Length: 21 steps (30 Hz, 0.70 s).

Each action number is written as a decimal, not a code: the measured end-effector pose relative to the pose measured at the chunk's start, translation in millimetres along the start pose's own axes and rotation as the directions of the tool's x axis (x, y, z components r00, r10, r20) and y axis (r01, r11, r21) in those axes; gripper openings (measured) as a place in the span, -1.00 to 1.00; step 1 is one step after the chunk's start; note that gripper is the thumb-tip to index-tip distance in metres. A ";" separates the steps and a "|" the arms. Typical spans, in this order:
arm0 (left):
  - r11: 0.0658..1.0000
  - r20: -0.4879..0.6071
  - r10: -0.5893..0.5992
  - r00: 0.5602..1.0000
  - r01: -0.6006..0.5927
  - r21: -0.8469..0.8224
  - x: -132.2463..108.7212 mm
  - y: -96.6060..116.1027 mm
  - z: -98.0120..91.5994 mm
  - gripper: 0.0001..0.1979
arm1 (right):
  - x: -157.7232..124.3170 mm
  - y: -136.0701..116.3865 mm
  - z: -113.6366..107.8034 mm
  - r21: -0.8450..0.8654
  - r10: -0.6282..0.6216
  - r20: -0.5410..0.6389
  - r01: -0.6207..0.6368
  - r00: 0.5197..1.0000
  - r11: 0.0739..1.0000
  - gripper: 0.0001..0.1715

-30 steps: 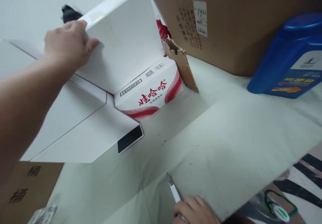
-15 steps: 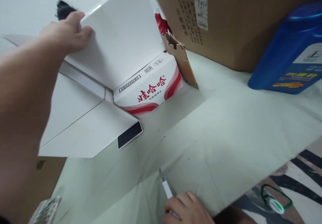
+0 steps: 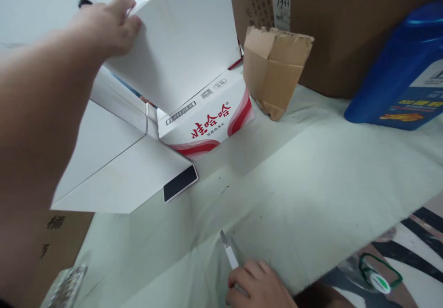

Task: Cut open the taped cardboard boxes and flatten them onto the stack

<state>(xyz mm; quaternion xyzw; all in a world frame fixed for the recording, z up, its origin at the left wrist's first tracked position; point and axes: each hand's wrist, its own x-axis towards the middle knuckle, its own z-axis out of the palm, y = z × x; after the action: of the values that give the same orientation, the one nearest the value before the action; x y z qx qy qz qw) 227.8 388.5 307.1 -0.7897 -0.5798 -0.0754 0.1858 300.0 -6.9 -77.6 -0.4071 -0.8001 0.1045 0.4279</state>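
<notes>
My left hand (image 3: 112,26) grips the upper left edge of a raised white cardboard panel (image 3: 183,36), thumb on its near face. The panel belongs to an opened-out carton, whose white and red printed side (image 3: 211,121) bears a barcode and red characters. Another white flap (image 3: 121,169) spreads toward me, partly covering a dark-screened phone (image 3: 180,183). Low in the view, my right hand (image 3: 259,282) is closed around a utility knife (image 3: 229,251), its blade exposed and pointing away from me. A folded brown cardboard piece (image 3: 277,70) stands against the carton's right side.
A large brown box (image 3: 332,36) stands at the back, with a blue bottle (image 3: 398,77) to its right. A pale cloth (image 3: 311,183) covers the table. Below its right edge sits a clear container with a green handle (image 3: 380,273). A clear plastic pack (image 3: 67,287) lies lower left.
My left hand and the raised white panel have shifted right and slightly up. The brown cardboard piece has swung round to show its broad face. My right hand has barely moved.
</notes>
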 end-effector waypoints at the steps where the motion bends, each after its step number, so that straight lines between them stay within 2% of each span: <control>1: 0.998 0.003 0.005 1.000 -0.005 0.068 -2.9 -1.1 -0.2 -0.39 | 3.8 3.3 -5.8 -0.001 0.014 0.004 -0.014 1.000 1.000 -0.85; 4: 0.987 0.007 0.001 1.000 -0.002 0.160 -17.0 2.3 -3.6 -0.43 | 18.7 15.8 -32.1 0.020 0.129 0.102 -0.132 0.986 0.991 -0.86; 8: 0.986 0.022 -0.053 0.998 0.049 0.156 -40.9 15.1 -13.9 -0.47 | 29.1 29.0 -62.1 -0.048 0.335 0.283 -0.335 0.899 0.941 -0.63; 10: 0.987 0.029 -0.050 0.998 0.045 0.152 -49.9 19.2 -18.0 -0.47 | 33.2 37.1 -71.3 -0.143 0.378 0.284 -0.351 0.881 0.926 -0.59; 12: 0.990 0.027 -0.038 0.999 0.034 0.140 -55.0 20.1 -19.8 -0.46 | 50.1 54.5 -83.3 -0.198 0.371 0.219 -0.331 0.903 0.923 -0.57; 14: 0.991 0.028 -0.038 0.999 0.034 0.128 -56.3 18.3 -19.8 -0.44 | 90.9 86.5 -103.1 -0.158 0.335 0.098 -0.318 0.937 0.935 -0.52; 16: 0.991 0.021 -0.036 0.999 0.033 0.128 -54.1 14.8 -19.1 -0.43 | 156.5 132.3 -129.3 -0.053 0.311 -0.053 -0.314 0.949 0.948 -0.46; 17: 0.991 0.013 -0.027 1.000 0.025 0.134 -52.0 12.8 -18.8 -0.43 | 195.2 158.1 -142.6 -0.015 0.329 -0.147 -0.334 0.933 0.942 -0.41; 19: 0.989 0.003 -0.008 1.000 0.008 0.149 -47.0 8.6 -18.3 -0.43 | 272.7 208.7 -163.4 0.070 0.412 -0.313 -0.412 0.856 0.908 -0.32; 21: 0.985 0.028 -0.011 1.000 0.006 0.170 -43.2 4.3 -17.0 -0.42 | 335.1 249.7 -170.4 0.215 0.553 -0.355 -0.510 0.754 0.833 -0.24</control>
<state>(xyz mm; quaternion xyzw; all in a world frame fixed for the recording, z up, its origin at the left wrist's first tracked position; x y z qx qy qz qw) 219.8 342.6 307.3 -0.7694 -0.5901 -0.0150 0.2439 470.2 372.0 98.8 -0.6073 -0.5389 0.1775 0.5562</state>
